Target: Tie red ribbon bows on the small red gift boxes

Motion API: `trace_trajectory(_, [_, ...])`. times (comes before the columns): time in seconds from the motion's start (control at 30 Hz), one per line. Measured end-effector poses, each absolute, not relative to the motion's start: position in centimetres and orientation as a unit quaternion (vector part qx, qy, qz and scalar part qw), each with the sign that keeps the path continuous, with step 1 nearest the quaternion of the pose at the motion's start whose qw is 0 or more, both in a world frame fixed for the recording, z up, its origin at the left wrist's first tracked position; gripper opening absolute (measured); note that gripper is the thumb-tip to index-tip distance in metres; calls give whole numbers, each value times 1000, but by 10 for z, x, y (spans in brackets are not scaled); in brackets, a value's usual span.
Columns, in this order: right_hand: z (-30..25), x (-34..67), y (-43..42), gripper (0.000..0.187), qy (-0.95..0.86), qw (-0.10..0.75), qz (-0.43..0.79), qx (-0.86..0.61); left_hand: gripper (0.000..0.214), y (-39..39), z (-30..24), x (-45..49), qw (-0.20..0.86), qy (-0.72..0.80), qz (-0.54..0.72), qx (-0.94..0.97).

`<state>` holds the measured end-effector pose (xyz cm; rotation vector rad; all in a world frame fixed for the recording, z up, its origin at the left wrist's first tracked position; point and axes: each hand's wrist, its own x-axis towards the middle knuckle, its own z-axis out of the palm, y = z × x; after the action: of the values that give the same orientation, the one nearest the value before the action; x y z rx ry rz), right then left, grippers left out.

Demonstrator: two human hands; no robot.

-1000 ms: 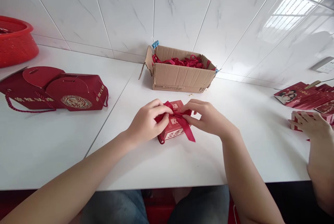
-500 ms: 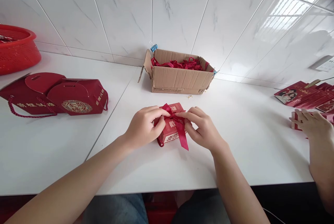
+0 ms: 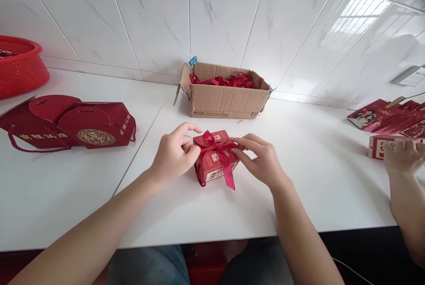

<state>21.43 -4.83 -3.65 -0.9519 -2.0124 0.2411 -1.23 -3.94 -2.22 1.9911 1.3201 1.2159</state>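
Note:
A small red gift box [image 3: 210, 171] with gold and white print sits on the white table in front of me, a twisted cord at its left end. Around its top runs a dark red satin ribbon [image 3: 226, 167], tied in a bow with one tail hanging over the near side. At the box's left edge, my left hand [image 3: 174, 152] is open, with index finger raised and thumb close to the ribbon. My right hand [image 3: 262, 159] pinches the right part of the bow between thumb and fingers.
A cardboard box [image 3: 229, 101] of red ribbons stands by the tiled wall. Two larger red handled boxes [image 3: 96, 123] and a red basket [image 3: 25, 70] are at left. At right, another person's hand [image 3: 403, 156] rests on a red box [image 3: 376, 147], near stacked red cartons [image 3: 375, 114].
My left hand has let go of the ribbon and moved left, baring the bow's left loop. My right hand stays at the bow. The other person's hand has shifted right.

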Motion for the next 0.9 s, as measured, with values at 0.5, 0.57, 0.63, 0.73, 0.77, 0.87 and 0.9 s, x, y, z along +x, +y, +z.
trace_trajectory(0.5, [-37,213,-48,15,-830,418,63,-364,38,-39,-20,-16,56,592,254,763])
trace_trajectory(0.57, [-38,212,-47,15,-831,418,52,-364,36,-45,-17,-15,25,597,233,767])
trace_trajectory(0.63, [-38,212,-46,15,-829,423,46,-363,32,-51,-13,-14,15,591,221,775])
trace_trajectory(0.73, [-38,213,-45,16,-825,436,50,-357,27,-56,-8,-15,33,587,237,773])
trace_trajectory(0.77, [-38,213,-45,17,-824,439,56,-354,30,-56,-7,-15,45,584,257,769])
trace_trajectory(0.87, [-38,213,-46,18,-822,444,81,-348,34,-52,-9,-13,88,557,340,753])
trace_trajectory(0.9, [-37,213,-46,17,-821,445,87,-347,32,-50,-10,-12,101,543,365,749])
